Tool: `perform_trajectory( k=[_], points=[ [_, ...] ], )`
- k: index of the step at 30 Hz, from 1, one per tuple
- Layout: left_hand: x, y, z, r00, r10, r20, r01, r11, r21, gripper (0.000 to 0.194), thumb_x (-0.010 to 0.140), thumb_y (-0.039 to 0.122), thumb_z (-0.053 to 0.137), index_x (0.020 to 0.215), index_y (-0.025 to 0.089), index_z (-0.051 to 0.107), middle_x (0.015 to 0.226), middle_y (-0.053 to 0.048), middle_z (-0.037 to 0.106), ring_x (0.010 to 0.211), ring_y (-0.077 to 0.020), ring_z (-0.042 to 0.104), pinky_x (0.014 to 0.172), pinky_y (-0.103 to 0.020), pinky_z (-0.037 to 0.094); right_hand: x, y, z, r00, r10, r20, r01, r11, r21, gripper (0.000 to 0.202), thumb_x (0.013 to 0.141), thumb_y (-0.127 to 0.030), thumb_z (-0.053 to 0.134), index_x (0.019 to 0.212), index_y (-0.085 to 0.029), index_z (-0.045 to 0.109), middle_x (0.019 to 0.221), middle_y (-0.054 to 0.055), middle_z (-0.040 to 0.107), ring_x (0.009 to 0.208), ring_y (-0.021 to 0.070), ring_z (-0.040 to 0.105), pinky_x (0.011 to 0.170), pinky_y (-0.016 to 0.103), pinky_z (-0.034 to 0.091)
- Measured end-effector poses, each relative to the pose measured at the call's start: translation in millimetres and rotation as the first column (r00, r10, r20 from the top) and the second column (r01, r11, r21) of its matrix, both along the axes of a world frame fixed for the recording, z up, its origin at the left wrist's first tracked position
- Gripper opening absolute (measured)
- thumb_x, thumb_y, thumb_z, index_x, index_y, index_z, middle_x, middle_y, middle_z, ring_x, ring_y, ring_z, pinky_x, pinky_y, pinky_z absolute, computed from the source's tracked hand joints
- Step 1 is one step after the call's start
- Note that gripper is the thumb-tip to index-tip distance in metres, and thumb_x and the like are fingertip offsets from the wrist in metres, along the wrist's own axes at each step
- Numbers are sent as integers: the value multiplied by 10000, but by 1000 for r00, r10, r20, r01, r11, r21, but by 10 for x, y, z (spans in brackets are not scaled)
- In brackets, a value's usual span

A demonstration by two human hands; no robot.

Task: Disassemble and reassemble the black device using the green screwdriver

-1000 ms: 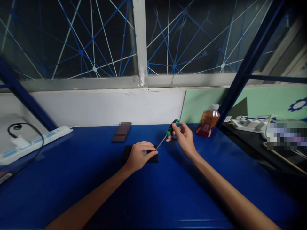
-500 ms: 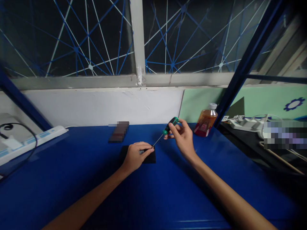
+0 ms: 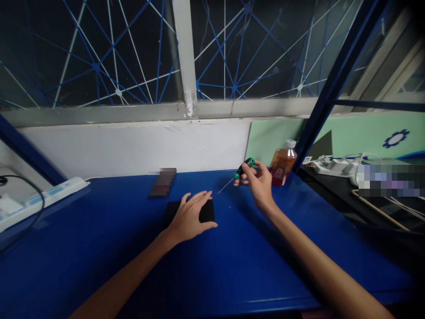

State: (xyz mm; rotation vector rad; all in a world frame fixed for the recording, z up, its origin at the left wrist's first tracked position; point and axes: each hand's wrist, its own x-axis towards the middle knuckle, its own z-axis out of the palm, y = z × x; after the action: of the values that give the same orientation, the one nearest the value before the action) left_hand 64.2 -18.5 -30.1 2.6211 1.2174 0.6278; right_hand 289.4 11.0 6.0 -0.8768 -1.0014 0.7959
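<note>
My right hand [image 3: 259, 182] grips a screwdriver [image 3: 245, 167] by its green and black handle. The thin shaft slants down to the left, its tip just above or on the blue tabletop, apart from the black flat box [image 3: 208, 212]. Over that box is my left hand [image 3: 191, 217], fingers spread and thumb stretched toward the near right corner; it covers much of the box. Whether the palm touches the box I cannot tell. Tiny specks, perhaps screws [image 3: 229, 207], lie on the table right of the box.
A dark, partly blurred rectangular object [image 3: 163, 182] lies behind the box. A drink bottle [image 3: 284, 163] stands at the back right by the blue frame post. On the left lies a white power strip [image 3: 71, 188] with a black cable. Cables and plugs [image 3: 335, 167] fill the black surface at right.
My left hand has opened from a pinch by the screwdriver tip and spread over the box. The screwdriver has moved right, off the box. The view has shifted slightly.
</note>
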Motion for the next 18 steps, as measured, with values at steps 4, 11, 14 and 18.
perform_trajectory(
  k=[4,11,14,18],
  points=[
    [6,9,30,999,-34,-9,34,999,-1,775,747,513,713,1400,232,404,1328,-135,553,1253,-327,465,1059,-566,270,4,1,-2,1000,14,-3,-14,1000,-1,426,744,-458,701,995,-192,483,558,-42,615,443,153,619,457,285,539],
    [-40,36,149,993,-76,94,83,994,-77,940,697,473,754,1474,274,264,1227,-103,588,1127,-320,524,992,-552,350,-23,-81,78,1000,12,9,-12,999,36,401,757,-443,695,988,-201,474,604,-11,653,468,173,642,489,320,566],
    [-76,47,214,981,-40,187,58,994,-95,927,700,452,751,1473,258,277,1205,-100,599,1131,-320,526,1032,-587,311,-25,-100,108,1000,6,7,-6,999,50,410,757,-451,698,988,-206,464,594,-19,648,467,178,643,487,326,572],
    [-132,56,307,945,-27,326,58,995,-85,867,702,422,753,1446,260,339,1167,-87,610,1122,-302,543,1064,-580,309,-34,-109,114,1000,12,17,-13,999,49,407,763,-458,692,991,-209,465,608,-19,651,493,186,657,508,345,583]
  ],
)
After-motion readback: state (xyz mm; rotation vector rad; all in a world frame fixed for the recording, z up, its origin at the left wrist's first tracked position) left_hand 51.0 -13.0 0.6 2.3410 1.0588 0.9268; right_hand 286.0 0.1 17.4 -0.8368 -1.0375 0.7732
